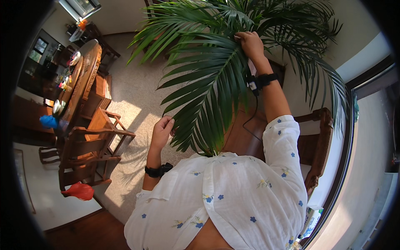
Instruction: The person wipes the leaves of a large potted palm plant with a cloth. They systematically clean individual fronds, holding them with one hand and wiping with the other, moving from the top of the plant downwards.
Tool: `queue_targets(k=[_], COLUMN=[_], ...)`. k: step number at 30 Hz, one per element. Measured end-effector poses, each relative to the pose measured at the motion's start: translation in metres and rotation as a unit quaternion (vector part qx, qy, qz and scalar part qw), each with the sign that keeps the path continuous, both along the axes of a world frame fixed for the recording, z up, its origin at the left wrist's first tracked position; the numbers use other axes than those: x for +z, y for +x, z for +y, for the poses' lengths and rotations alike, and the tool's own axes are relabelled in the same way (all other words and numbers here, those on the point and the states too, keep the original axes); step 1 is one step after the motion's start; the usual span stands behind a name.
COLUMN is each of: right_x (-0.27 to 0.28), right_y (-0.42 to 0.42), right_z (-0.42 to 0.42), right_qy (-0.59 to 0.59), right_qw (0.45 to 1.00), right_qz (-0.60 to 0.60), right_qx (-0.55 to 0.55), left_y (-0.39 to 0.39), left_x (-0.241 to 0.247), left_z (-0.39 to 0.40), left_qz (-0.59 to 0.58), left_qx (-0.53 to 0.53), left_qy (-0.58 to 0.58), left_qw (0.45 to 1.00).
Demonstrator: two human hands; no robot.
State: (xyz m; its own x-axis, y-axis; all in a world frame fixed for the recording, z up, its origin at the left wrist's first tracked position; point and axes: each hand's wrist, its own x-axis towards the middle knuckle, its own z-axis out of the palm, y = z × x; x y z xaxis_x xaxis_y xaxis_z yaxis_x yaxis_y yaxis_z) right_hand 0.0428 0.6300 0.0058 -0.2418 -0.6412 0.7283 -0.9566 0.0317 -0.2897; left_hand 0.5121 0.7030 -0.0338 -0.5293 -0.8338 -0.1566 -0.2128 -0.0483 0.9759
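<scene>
A large potted-type palm with long green fronds (215,78) spreads before me, one frond drooping towards my chest. My left hand (162,132) is at the lower left edge of this frond, thumb and fingers pinched on the tip of a leaflet (176,125). Higher up, near the base of the same frond, my right hand (252,46) is closed on a small pale piece, perhaps tissue or cloth (237,37). Leaves partly hide what its fingertips touch. Each wrist wears a black strap; the right one carries a small device (252,85) with a cable.
To the left stand a carved wooden table (90,62) with dishes and a wooden chair (93,140). A red plastic bag (79,191) hangs by the chair. A wooden armchair (322,140) stands at the right, beside a dark-framed window (347,140). The cable (250,120) hangs below my right wrist.
</scene>
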Motion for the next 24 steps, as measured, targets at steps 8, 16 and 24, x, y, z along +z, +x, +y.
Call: queue_targets(k=[8,16,24], right_x=[-0.001,0.016,-0.001], right_y=[0.001,0.004,0.004], right_z=[0.012,0.006,0.010], right_qy=[0.016,-0.058,0.055], right_qw=[0.991,0.994,0.994], right_qz=[-0.048,-0.094,-0.073], right_qx=[-0.126,0.006,-0.057], left_y=[0.002,-0.003,0.005], left_x=[0.000,0.001,-0.001], left_z=[0.003,0.005,0.007], left_qz=[-0.004,-0.003,0.000], left_qx=[0.007,0.006,0.024], left_qy=[0.007,0.009,0.013], left_qw=[1.000,1.000,1.000])
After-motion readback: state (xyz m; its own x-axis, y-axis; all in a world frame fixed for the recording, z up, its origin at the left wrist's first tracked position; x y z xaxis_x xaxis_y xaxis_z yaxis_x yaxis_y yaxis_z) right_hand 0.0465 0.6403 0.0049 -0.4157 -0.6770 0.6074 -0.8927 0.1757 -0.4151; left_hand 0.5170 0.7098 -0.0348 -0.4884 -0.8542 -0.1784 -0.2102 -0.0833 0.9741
